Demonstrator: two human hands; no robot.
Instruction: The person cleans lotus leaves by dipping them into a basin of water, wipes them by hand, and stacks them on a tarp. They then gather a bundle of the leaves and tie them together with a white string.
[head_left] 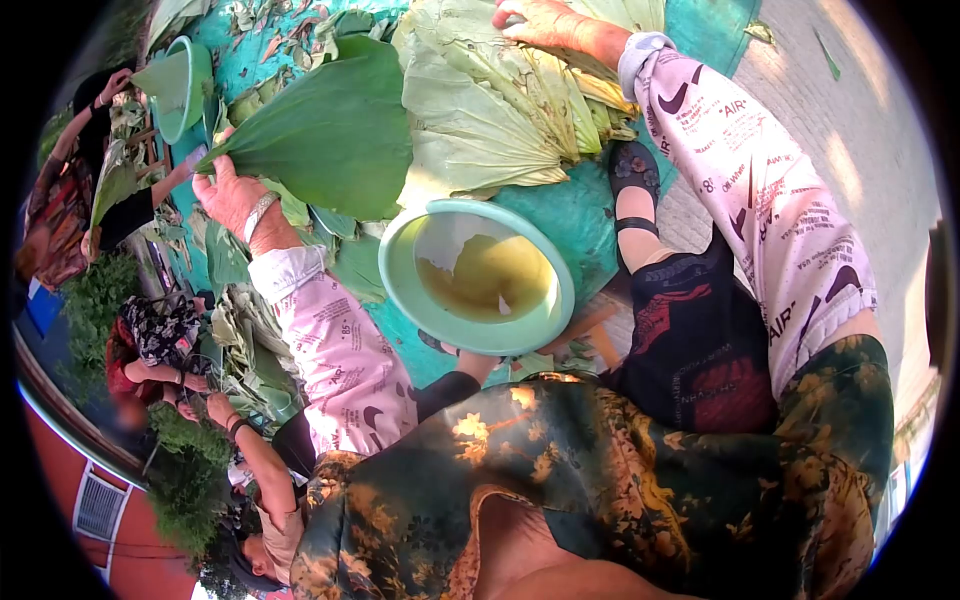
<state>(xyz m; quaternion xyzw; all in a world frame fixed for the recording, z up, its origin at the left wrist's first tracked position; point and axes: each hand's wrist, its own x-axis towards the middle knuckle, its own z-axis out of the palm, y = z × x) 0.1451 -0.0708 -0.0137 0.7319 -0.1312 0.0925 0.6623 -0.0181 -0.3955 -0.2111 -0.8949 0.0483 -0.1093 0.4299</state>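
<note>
My left hand (238, 200), with a bracelet at the wrist, pinches the edge of a large dark green leaf (335, 130). The leaf spreads to the right and overlaps a stack of paler green, ribbed leaves (480, 100), yellowed at their lower ends. At the top, my right hand (560, 28) rests on that stack with its fingers slightly bent and apart; nothing shows in it. Below the leaves stands a light green basin (395, 285) with shallow brownish liquid in it, between my legs.
Leaves and scraps lie on a teal sheet (545, 215). At the left, one person (60, 215) handles leaves near another green basin (198, 90). Two more people (160, 335) (265, 470) sit at the lower left. Concrete ground (800, 90) lies to the right.
</note>
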